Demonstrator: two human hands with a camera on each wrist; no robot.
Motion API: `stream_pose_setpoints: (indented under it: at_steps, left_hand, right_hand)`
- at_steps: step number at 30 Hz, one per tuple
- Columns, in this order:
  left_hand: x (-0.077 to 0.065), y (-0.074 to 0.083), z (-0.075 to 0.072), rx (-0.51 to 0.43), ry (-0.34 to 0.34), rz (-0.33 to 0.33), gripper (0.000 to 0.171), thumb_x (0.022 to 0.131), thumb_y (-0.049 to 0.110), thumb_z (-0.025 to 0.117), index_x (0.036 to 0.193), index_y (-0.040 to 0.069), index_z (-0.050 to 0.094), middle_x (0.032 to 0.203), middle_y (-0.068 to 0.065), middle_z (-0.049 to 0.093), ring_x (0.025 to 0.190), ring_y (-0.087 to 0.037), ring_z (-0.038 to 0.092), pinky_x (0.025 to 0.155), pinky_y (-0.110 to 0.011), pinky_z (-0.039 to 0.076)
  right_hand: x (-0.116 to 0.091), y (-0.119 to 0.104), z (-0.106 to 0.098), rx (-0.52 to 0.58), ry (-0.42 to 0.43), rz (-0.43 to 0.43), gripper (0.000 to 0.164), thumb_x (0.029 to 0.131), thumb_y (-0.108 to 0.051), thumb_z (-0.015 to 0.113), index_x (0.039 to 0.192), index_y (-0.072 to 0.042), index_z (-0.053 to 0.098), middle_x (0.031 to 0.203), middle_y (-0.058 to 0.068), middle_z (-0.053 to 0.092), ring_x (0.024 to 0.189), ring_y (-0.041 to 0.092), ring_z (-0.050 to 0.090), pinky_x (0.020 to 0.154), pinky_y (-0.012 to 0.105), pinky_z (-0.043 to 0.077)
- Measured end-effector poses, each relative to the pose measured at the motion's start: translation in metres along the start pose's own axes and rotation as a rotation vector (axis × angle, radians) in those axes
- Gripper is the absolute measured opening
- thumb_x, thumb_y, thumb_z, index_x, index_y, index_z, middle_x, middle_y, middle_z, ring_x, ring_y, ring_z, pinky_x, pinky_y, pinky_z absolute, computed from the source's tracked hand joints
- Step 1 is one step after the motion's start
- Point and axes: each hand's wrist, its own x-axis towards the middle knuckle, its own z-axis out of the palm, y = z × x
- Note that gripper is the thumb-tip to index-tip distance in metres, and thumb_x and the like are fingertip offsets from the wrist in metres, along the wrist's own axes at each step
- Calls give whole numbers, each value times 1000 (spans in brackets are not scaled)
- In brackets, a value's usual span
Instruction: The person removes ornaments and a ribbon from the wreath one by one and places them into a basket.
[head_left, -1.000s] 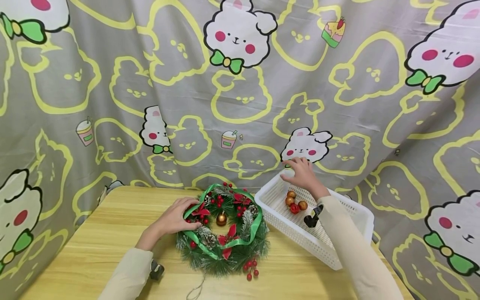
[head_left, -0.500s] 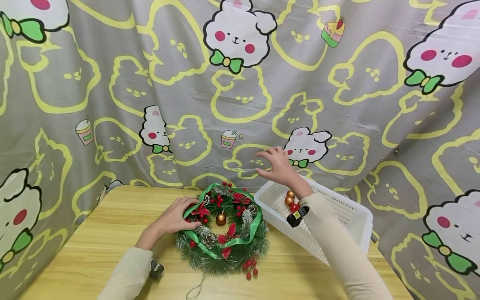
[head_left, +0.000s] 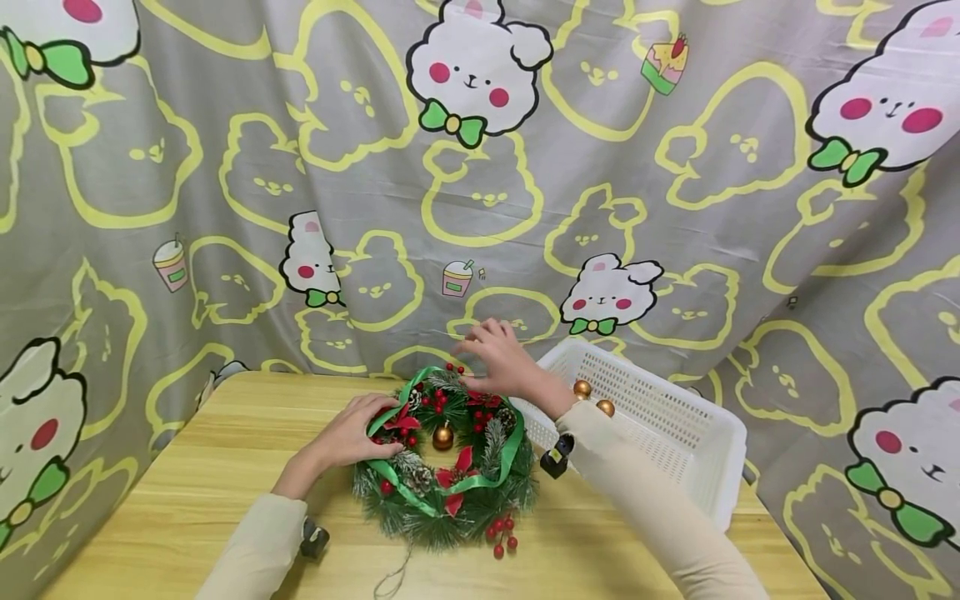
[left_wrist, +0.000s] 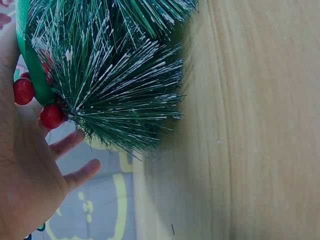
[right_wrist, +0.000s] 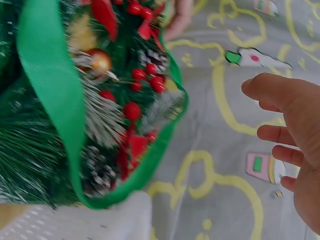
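A green Christmas wreath (head_left: 442,525) lies on the table, dressed with red berries, red flowers, pinecones, frosted sprigs and a green ribbon (head_left: 513,442). My left hand (head_left: 352,433) holds its left side, thumb near the front and fingers over the ribbon. In the left wrist view, that hand's fingers (left_wrist: 82,174) spread beside the pine needles (left_wrist: 125,95). My right hand (head_left: 498,358) is raised over the wreath's far right edge, fingers loosely bent with nothing in them. The right wrist view shows it apart from the wreath. A gold bauble (head_left: 443,437) sits in the wreath's centre.
A white perforated basket (head_left: 720,467) stands right of the wreath, with gold baubles (head_left: 604,407) inside, partly hidden by my right forearm. A red berry sprig (head_left: 501,535) and a loop of string (head_left: 390,583) lie in front. A patterned curtain (head_left: 480,192) hangs behind the table.
My right hand has moved left, from above the basket to above the wreath's far right edge. My left hand and the wreath stay in place.
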Motion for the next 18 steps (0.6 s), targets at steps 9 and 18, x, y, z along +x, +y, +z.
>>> stream_pose_setpoints:
  at_steps: [9, 18]
  left_hand:
    - [1, 0, 1, 4, 7, 6, 78, 81, 57, 79, 143, 16, 57, 152, -10, 50, 140, -39, 43, 108, -66, 40]
    - [0, 2, -1, 2, 3, 3, 77, 81, 55, 79, 143, 16, 57, 151, -10, 50, 140, -39, 43, 108, -66, 40]
  right_hand:
    - [-3, -16, 27, -58, -96, -102, 36, 86, -32, 83, 119, -21, 71, 118, 4, 61, 112, 26, 46, 95, 49, 38]
    - [-6, -28, 44, -136, -206, -135, 33, 85, -33, 84, 114, -22, 71, 114, 3, 59, 109, 24, 45, 94, 47, 38]
